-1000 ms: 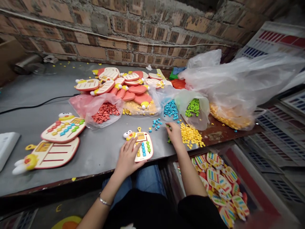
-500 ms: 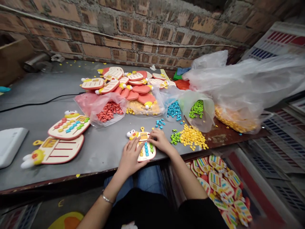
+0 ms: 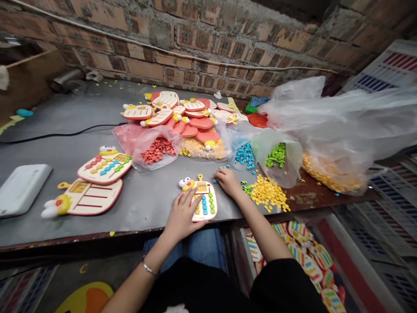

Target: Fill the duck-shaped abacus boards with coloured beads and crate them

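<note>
A cream board [image 3: 213, 217] with a yellow duck-like head lies near the table's front edge, with yellow, blue and green beads in its rows. My left hand [image 3: 184, 215] rests over its left part, fingers spread on it, hiding some beads. Just to the right of the board, my right hand [image 3: 228, 180] is on the table beside a few blue beads [image 3: 224, 167], fingers bent together; what they hold, if anything, is too small to name. Green beads [image 3: 247, 189] and a heap of yellow beads [image 3: 269, 193] lie to its right.
Behind are piled boards [image 3: 163, 116] and open bags of red [image 3: 158, 150], blue [image 3: 245, 155] and green beads [image 3: 276, 155]. Two boards [image 3: 100, 198] and a white device [image 3: 24, 189] are at left. A crate [image 3: 345, 261] of filled boards stands below right.
My right hand has moved off the board to the blue beads at its upper right. The board's green row is now uncovered. My left hand stays on the board. The view has shifted slightly.
</note>
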Demonstrator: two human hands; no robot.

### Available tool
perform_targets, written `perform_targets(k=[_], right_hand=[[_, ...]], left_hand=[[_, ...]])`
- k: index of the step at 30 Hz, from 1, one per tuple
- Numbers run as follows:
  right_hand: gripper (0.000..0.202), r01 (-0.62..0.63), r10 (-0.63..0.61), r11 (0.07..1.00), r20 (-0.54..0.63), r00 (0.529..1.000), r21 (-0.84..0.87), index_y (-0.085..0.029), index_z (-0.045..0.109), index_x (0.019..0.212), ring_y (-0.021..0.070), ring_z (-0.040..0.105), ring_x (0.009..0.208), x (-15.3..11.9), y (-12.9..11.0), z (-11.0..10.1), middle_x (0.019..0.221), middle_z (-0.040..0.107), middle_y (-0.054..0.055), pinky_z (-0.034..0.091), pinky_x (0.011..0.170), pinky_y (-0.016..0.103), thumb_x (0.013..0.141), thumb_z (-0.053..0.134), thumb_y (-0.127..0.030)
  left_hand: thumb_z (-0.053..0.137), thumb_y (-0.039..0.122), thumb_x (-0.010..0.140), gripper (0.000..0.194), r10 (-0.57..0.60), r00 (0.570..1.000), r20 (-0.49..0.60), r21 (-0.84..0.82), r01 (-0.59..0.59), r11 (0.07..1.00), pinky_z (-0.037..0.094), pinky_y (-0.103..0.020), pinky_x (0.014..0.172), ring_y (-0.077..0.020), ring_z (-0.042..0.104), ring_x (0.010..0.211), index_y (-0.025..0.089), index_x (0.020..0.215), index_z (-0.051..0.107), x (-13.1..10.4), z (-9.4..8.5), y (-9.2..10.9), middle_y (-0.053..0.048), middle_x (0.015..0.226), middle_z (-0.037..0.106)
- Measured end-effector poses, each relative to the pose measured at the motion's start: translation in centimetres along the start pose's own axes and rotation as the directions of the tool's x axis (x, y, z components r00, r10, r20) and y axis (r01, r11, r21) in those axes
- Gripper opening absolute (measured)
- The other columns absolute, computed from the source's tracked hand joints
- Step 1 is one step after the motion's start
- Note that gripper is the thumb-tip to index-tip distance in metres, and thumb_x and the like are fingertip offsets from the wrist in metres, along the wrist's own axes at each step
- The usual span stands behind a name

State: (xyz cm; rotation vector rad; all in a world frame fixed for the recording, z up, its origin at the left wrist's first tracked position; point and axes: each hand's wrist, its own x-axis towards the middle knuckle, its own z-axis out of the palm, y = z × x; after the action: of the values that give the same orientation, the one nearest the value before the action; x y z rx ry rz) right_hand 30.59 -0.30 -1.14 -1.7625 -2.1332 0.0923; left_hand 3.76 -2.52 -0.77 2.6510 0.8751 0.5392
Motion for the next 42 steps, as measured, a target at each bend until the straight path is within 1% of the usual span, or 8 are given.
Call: perform_targets(k=[8, 13, 18, 24, 30, 35, 38, 42], right_hand=[[0.016, -0.031, 0.041, 0.994, -0.096, 0.995, 0.102, -0.022, 0.070, 0.091, 0.0223, 0.055, 0.096, -2.7, 0.5, 0.2, 0.100, 0.069, 0.007, 0.041, 0.086, 0.038, 0.092, 0.054, -0.024], [0.012, -0.069, 0.075, 0.994, -0.079, 0.994, 0.079, -0.021, 0.069, 0.089, 0.0240, 0.056, 0.095, -2.3, 0.1, -0.1, 0.095, 0.071, 0.007, 0.039, 0.085, 0.039, 0.090, 0.058, -0.022], [0.011, -0.001, 0.034, 0.972, -0.137, 0.990, 0.234, -0.020, 0.067, 0.086, 0.0221, 0.058, 0.091, -1.3, -1.8, -1.4, 0.090, 0.069, 0.008, 0.043, 0.085, 0.037, 0.090, 0.058, -0.023], [0.015, 0.135, -0.155, 0.966, 0.076, 0.985, 0.221, -0.018, 0.067, 0.079, 0.0199, 0.056, 0.081, 0.2, -3.5, -1.8, 0.083, 0.066, 0.008, 0.045, 0.075, 0.032, 0.089, 0.056, -0.017], [0.016, 0.124, -0.164, 0.972, 0.203, 0.965, 0.198, -0.017, 0.067, 0.072, 0.0166, 0.053, 0.073, 1.4, -3.7, -2.3, 0.072, 0.059, 0.004, 0.041, 0.068, 0.028, 0.085, 0.060, -0.012], [0.016, 0.137, -0.211, 0.963, 0.327, 0.921, 0.234, -0.016, 0.066, 0.067, 0.0156, 0.054, 0.071, 3.3, -3.8, -3.1, 0.070, 0.060, 0.003, 0.040, 0.068, 0.027, 0.079, 0.063, -0.006], [0.014, 0.070, -0.210, 0.936, 0.387, 0.898, 0.346, -0.016, 0.065, 0.066, 0.0151, 0.056, 0.071, 4.0, -3.2, -3.2, 0.071, 0.062, 0.002, 0.041, 0.068, 0.026, 0.077, 0.065, -0.008], [0.013, -0.119, -0.115, 0.892, 0.473, 0.873, 0.436, -0.015, 0.065, 0.070, 0.0135, 0.055, 0.063, 5.0, -2.1, -3.0, 0.068, 0.063, 0.000, 0.041, 0.060, 0.023, 0.073, 0.074, -0.024]], left_hand=[[0.064, 0.054, 0.077, 0.072, 0.002, 1.000, 0.000, -0.001, -0.002, 1.000, 0.027, -0.049, 0.110, -0.0327, 0.030, 0.139, 0.020, 0.138, 0.046, 0.0, 0.1, -0.1, -0.013, 0.152, 0.034], [0.064, 0.054, 0.077, 0.073, 0.003, 1.000, 0.003, 0.000, -0.003, 1.000, 0.026, -0.050, 0.110, -0.0328, 0.029, 0.139, 0.020, 0.139, 0.045, 0.0, 0.1, -0.1, -0.014, 0.152, 0.034], [0.065, 0.054, 0.076, 0.073, -0.013, 1.000, 0.025, -0.006, 0.013, 1.000, 0.026, -0.049, 0.110, -0.0324, 0.028, 0.140, 0.020, 0.138, 0.045, 0.1, -0.2, 0.1, -0.013, 0.152, 0.033], [0.064, 0.053, 0.077, 0.072, -0.021, 0.999, 0.038, -0.019, 0.022, 1.000, 0.024, -0.050, 0.111, -0.0326, 0.027, 0.141, 0.020, 0.139, 0.044, 0.1, -0.3, 0.1, -0.014, 0.152, 0.033], [0.065, 0.052, 0.077, 0.074, -0.011, 0.999, 0.038, -0.035, 0.012, 0.999, 0.024, -0.050, 0.112, -0.0325, 0.026, 0.141, 0.021, 0.140, 0.043, 0.1, -0.2, 0.1, -0.013, 0.153, 0.032], [0.066, 0.052, 0.077, 0.074, -0.023, 0.998, 0.060, -0.050, 0.026, 0.998, 0.026, -0.049, 0.112, -0.0326, 0.025, 0.141, 0.019, 0.139, 0.044, 0.1, -0.3, 0.0, -0.013, 0.154, 0.030], [0.065, 0.051, 0.077, 0.073, -0.019, 0.998, 0.058, -0.060, 0.023, 0.998, 0.025, -0.050, 0.112, -0.0326, 0.025, 0.141, 0.020, 0.140, 0.043, 0.1, -0.4, 0.0, -0.013, 0.154, 0.030], [0.064, 0.051, 0.078, 0.075, -0.009, 0.998, 0.058, -0.081, 0.013, 0.997, 0.023, -0.050, 0.113, -0.0319, 0.025, 0.142, 0.021, 0.141, 0.040, 0.1, -0.3, -0.2, -0.013, 0.154, 0.029]])
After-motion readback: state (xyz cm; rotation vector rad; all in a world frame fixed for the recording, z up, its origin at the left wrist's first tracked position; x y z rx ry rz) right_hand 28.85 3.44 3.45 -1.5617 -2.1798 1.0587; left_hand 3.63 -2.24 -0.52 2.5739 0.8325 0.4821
